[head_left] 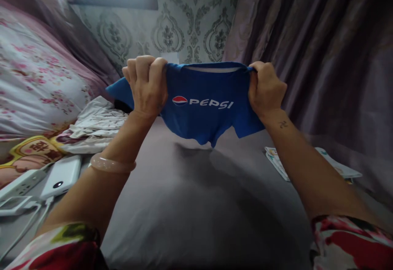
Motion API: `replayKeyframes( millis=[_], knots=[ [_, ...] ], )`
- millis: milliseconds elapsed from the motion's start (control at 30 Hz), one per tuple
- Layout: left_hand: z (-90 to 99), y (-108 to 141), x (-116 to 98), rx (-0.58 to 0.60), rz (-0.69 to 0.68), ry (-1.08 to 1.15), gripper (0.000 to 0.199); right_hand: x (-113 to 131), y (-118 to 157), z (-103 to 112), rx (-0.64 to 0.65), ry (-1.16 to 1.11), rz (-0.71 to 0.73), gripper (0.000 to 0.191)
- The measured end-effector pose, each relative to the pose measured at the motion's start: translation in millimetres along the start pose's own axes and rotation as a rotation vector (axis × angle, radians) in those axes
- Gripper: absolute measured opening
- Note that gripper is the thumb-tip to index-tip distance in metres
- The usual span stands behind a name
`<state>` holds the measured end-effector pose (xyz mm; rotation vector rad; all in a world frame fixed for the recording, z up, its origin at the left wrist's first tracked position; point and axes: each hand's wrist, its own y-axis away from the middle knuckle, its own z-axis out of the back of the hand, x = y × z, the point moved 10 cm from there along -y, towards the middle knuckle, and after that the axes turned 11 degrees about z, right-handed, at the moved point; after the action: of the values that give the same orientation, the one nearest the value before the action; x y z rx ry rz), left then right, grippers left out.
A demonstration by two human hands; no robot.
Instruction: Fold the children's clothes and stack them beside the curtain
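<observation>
A blue T-shirt [202,118] with a white "PEPSI" print and a round red, white and blue logo hangs in the air, its neckline stretched along the top. My left hand [145,84] is closed on the shirt's left shoulder, and a sleeve sticks out beyond it. At the opposite shoulder my right hand [266,86] pinches the cloth, with the other sleeve dangling beneath. Both hands hold the shirt above the grey bed sheet [184,212], where a dark shadow falls. The lower part of the shirt droops out of sight behind the front.
To the left lie crumpled white cloth [98,122], a yellow printed item [33,151], a white power bank [63,176] and a power strip [24,184] with cables. Folded printed cloth [276,161] rests on the right. Curtains [322,57] and patterned wallpaper [196,16] stand behind.
</observation>
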<state>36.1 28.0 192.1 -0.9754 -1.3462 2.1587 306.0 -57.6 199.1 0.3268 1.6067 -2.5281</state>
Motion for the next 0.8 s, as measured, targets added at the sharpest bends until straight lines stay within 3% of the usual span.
replayKeyframes(
  millis=[133, 333, 467, 567, 633, 700, 800],
  knots=[
    [-13.2, -2.0, 1.5, 0.153, -0.088, -0.095, 0.03, 6.4, -3.3, -21.5, 0.189, -0.003, 0.105, 0.038],
    [-13.2, -17.6, 10.6, 0.231, -0.039, -0.026, 0.023, 1.8, -11.8, -26.4, 0.23, -0.065, 0.14, 0.038],
    [-38.7, -20.6, 29.6, 0.354, -0.014, -0.1, 0.024, -2.9, -14.2, -41.7, 0.28, -0.269, 0.118, 0.031],
    [-68.5, -14.5, 50.4, 0.553, 0.027, -0.077, 0.022, -2.5, -9.5, -65.4, 0.417, -0.453, 0.104, 0.024],
    [-78.4, -11.1, 56.8, 0.627, 0.056, -0.058, 0.019, -1.6, -7.1, -75.9, 0.48, -0.513, 0.083, 0.021],
    [-70.7, -15.2, 55.4, 0.544, 0.09, -0.075, 0.019, -7.4, -10.4, -73.4, 0.417, -0.482, 0.011, 0.021],
    [-29.8, -26.1, 39.3, 0.181, 0.1, -0.097, 0.026, -20.4, -16.4, -52.6, 0.202, -0.354, -0.123, 0.025]
  ],
)
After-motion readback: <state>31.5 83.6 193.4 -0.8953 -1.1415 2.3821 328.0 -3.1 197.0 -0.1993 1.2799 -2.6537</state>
